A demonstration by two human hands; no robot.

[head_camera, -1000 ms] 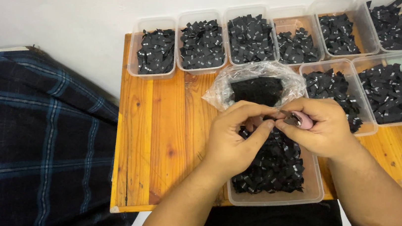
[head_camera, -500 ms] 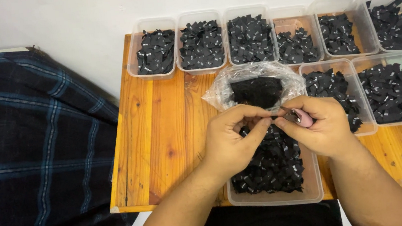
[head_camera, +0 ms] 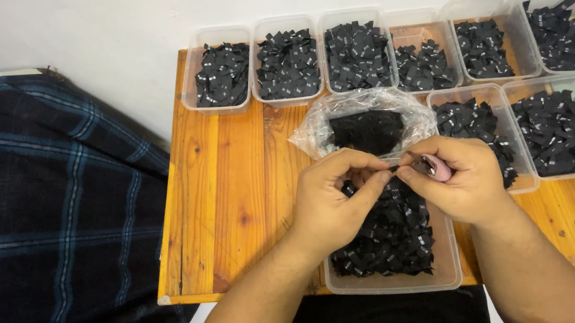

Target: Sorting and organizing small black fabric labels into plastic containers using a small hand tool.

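Observation:
Both hands meet above a clear plastic tub (head_camera: 448,269) full of small black fabric labels (head_camera: 388,236) at the near edge of the wooden table (head_camera: 233,188). My left hand (head_camera: 337,195) pinches a small black label between thumb and fingers. My right hand (head_camera: 457,179) grips a small pink tool (head_camera: 437,165) whose metal tip touches that label. Just behind the hands lies an open clear plastic bag (head_camera: 365,125) holding a dark stack of labels.
Several clear tubs of black labels line the far edge (head_camera: 221,76), and two more sit at the right (head_camera: 562,129). A dark blue plaid cloth (head_camera: 45,222) covers the area left of the table. A white wall rises behind.

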